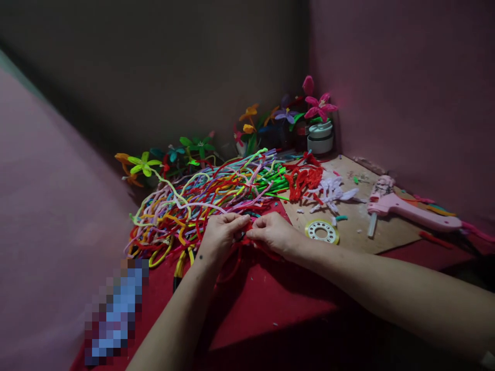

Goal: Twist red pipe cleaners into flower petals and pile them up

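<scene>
My left hand (221, 233) and my right hand (274, 234) meet over the near edge of a big heap of colourful pipe cleaners (209, 188). Both are closed in a pinch on a red pipe cleaner (249, 226), whose fuzzy red parts show between and below the fingers. My fingers hide most of its shape. Right of the heap lie bent red pipe cleaner pieces (305, 178) and white looped ones (332, 190). A roll of clear yellowish tape (322, 233) lies just beyond my right wrist.
A pink glue gun (413, 208) rests on a brown board (351, 226) at the right. Pipe cleaner flowers (322, 106) stand along the wall, one above a pale lidded jar (320, 138). Yellow-handled pliers or scissors (180, 265) lie left of my left wrist on the red cloth (266, 319).
</scene>
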`<state>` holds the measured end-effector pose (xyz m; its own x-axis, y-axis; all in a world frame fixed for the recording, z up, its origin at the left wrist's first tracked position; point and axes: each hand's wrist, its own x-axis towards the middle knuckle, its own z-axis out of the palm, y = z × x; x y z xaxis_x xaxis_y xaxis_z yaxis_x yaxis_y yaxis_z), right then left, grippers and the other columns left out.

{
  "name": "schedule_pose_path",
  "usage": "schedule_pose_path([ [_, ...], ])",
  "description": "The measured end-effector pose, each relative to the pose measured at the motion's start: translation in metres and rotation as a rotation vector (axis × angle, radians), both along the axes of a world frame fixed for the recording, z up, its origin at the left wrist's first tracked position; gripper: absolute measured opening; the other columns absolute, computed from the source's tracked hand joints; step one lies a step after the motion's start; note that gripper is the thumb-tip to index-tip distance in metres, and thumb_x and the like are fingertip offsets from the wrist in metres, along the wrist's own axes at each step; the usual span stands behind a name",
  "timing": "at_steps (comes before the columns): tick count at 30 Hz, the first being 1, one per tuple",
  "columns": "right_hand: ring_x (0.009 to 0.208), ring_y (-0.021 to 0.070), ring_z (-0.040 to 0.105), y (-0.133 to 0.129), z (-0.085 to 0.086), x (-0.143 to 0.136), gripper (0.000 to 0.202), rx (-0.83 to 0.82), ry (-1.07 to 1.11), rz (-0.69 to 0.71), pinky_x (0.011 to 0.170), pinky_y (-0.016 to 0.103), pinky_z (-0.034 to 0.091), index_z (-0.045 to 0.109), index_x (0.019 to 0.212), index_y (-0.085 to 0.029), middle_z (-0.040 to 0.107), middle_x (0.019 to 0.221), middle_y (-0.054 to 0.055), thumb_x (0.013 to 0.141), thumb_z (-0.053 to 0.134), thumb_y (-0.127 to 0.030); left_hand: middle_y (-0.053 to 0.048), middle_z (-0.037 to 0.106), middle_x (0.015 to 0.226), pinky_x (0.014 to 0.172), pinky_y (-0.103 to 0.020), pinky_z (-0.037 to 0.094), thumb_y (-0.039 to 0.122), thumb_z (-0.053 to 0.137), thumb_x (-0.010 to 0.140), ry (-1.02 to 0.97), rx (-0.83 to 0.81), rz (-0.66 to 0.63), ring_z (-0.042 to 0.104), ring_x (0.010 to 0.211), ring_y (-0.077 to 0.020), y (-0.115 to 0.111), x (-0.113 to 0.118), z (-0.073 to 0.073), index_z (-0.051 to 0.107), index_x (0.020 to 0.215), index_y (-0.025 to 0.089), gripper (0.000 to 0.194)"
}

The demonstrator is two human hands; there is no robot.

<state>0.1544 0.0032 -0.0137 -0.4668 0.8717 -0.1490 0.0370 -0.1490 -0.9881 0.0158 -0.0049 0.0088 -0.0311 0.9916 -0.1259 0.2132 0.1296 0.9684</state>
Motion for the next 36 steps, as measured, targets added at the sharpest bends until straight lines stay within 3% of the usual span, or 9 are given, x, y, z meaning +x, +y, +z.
schedule_pose_path([
  [4, 0.032, 0.0028, 0.029, 0.003, -0.005, -0.002, 0.022, 0.118, -0.001, -0.026, 0.034, 0.017, 0.02, 0.043, 0.044, -0.015, 0.037, 0.035, -0.007, 0.063, 0.054, -0.017, 0.006, 0.037, 0.039, 0.037, -0.018, 0.02, 0.033, 0.066, 0.064, -0.198, -0.014, 0.076, 0.028, 0.035, -0.003, -0.002, 0.012, -0.005, 0.048, 0.049, 0.013, 0.03],
  [7, 0.028, 0.0041, 0.029, 0.002, -0.004, -0.003, 0.02, 0.043, 0.004, -0.01, 0.032, 0.018, 0.018, 0.045, 0.046, -0.016, 0.035, 0.032, -0.007, 0.065, 0.051, -0.017, 0.006, 0.039, 0.041, 0.039, -0.018, 0.024, 0.032, 0.065, 0.064, -0.248, 0.026, 0.149, 0.032, 0.037, -0.0034, -0.003, 0.017, -0.007, 0.049, 0.05, 0.012, 0.029],
  [13, 0.029, 0.0027, 0.031, -0.002, 0.006, 0.001, 0.022, -0.085, 0.11, -0.08, 0.032, 0.017, 0.02, 0.047, 0.049, -0.014, 0.042, 0.036, -0.006, 0.07, 0.054, -0.02, 0.001, 0.055, 0.055, 0.046, -0.018, 0.035, 0.044, 0.057, 0.072, -0.019, 0.048, -0.001, 0.046, 0.046, -0.0067, 0.0, -0.002, 0.002, 0.059, 0.071, 0.012, 0.032],
  [17, 0.028, 0.0032, 0.031, 0.002, 0.0, 0.001, 0.024, -0.093, 0.223, -0.111, 0.031, 0.017, 0.02, 0.046, 0.051, -0.015, 0.039, 0.035, -0.007, 0.071, 0.056, -0.023, 0.002, 0.053, 0.054, 0.044, -0.018, 0.033, 0.038, 0.065, 0.065, 0.111, -0.061, -0.129, 0.042, 0.044, -0.0058, -0.003, -0.012, 0.004, 0.059, 0.07, 0.012, 0.027],
  [24, 0.029, 0.0048, 0.041, 0.008, -0.007, -0.003, 0.019, -0.221, 0.322, -0.151, 0.032, 0.016, 0.027, 0.046, 0.056, -0.015, 0.049, 0.041, -0.004, 0.072, 0.056, -0.02, 0.005, 0.038, 0.048, 0.046, -0.018, 0.027, 0.035, 0.06, 0.071, 0.386, 0.275, 0.032, 0.033, 0.049, -0.0058, -0.017, 0.001, -0.003, 0.051, 0.051, 0.014, 0.03],
  [27, 0.03, 0.0041, 0.04, 0.006, -0.004, -0.005, 0.02, -0.218, 0.396, -0.202, 0.032, 0.015, 0.029, 0.045, 0.055, -0.015, 0.048, 0.04, -0.005, 0.071, 0.057, -0.02, 0.005, 0.04, 0.049, 0.046, -0.018, 0.028, 0.033, 0.058, 0.072, 0.214, 0.282, 0.129, 0.034, 0.048, -0.006, -0.021, 0.012, -0.005, 0.05, 0.052, 0.014, 0.029],
  [30, 0.031, 0.0043, 0.042, 0.006, -0.004, -0.005, 0.021, -0.177, 0.444, -0.237, 0.034, 0.015, 0.032, 0.046, 0.056, -0.014, 0.05, 0.042, -0.004, 0.071, 0.058, -0.022, 0.004, 0.047, 0.051, 0.044, -0.019, 0.029, 0.036, 0.056, 0.073, -0.008, 0.18, 0.128, 0.037, 0.045, -0.0061, -0.019, 0.016, -0.007, 0.054, 0.059, 0.014, 0.027],
  [33, 0.034, 0.0051, 0.044, 0.012, -0.009, -0.003, 0.019, -0.16, 0.477, -0.266, 0.035, 0.017, 0.034, 0.048, 0.059, -0.014, 0.051, 0.044, -0.003, 0.07, 0.06, -0.023, 0.002, 0.053, 0.054, 0.044, -0.019, 0.031, 0.042, 0.052, 0.076, -0.043, 0.168, 0.135, 0.041, 0.043, -0.0067, -0.014, 0.007, -0.006, 0.059, 0.071, 0.014, 0.029],
  [36, 0.035, 0.0052, 0.043, 0.022, -0.015, -0.001, 0.018, -0.192, 0.545, -0.278, 0.034, 0.017, 0.032, 0.048, 0.061, -0.015, 0.05, 0.045, -0.004, 0.068, 0.062, -0.023, 0.0, 0.057, 0.06, 0.048, -0.02, 0.035, 0.046, 0.048, 0.076, 0.079, 0.171, 0.138, 0.047, 0.049, -0.0092, -0.014, -0.012, 0.001, 0.059, 0.079, 0.015, 0.033],
])
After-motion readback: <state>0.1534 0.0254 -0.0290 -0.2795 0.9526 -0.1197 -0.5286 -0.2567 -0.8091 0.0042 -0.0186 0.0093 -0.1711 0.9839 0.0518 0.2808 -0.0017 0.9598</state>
